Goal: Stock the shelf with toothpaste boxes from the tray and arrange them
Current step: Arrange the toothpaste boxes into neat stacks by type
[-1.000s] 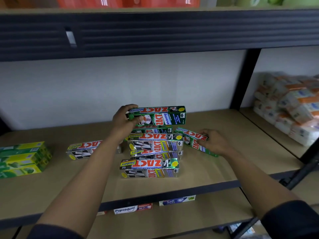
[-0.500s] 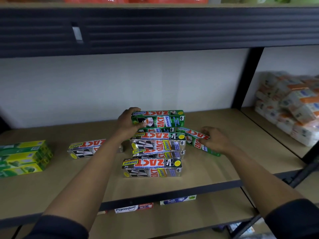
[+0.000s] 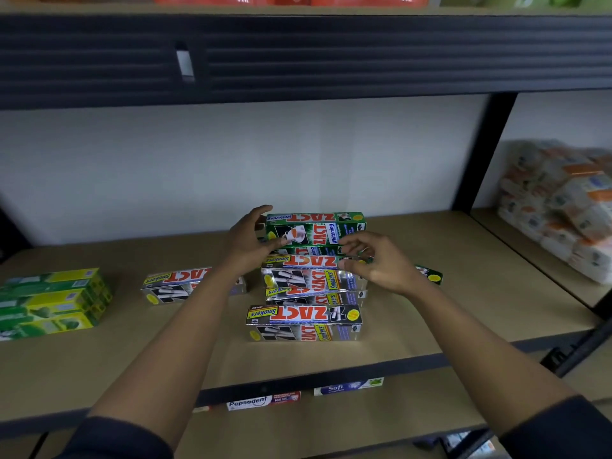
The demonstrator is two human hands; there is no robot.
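Observation:
A stack of Zact toothpaste boxes [image 3: 306, 281] stands mid-shelf on the wooden shelf [image 3: 430, 329]. Silver Smokers boxes lie below and green Whitening boxes on top. My left hand [image 3: 250, 241] grips the left end of the top green box [image 3: 318, 226], thumb on its front and fingers over its top. My right hand [image 3: 377, 265] hovers at the stack's right end with curved fingers; I cannot tell whether they touch it. Behind that hand lies another green box [image 3: 430, 275], mostly hidden. One more silver box [image 3: 303, 323] lies in front of the stack. No tray is in view.
A single silver Zact box [image 3: 188, 283] lies left of the stack, and green-yellow boxes [image 3: 49, 301] sit at the far left. Wrapped packs [image 3: 559, 207] fill the neighbouring bay behind a black post [image 3: 480, 154]. Pepsodent [image 3: 261, 401] and Safi [image 3: 347, 385] boxes lie on the lower shelf.
My right hand let go of the green box at the right and moved left to the stack's right end. My left hand set the top green box down onto the stack.

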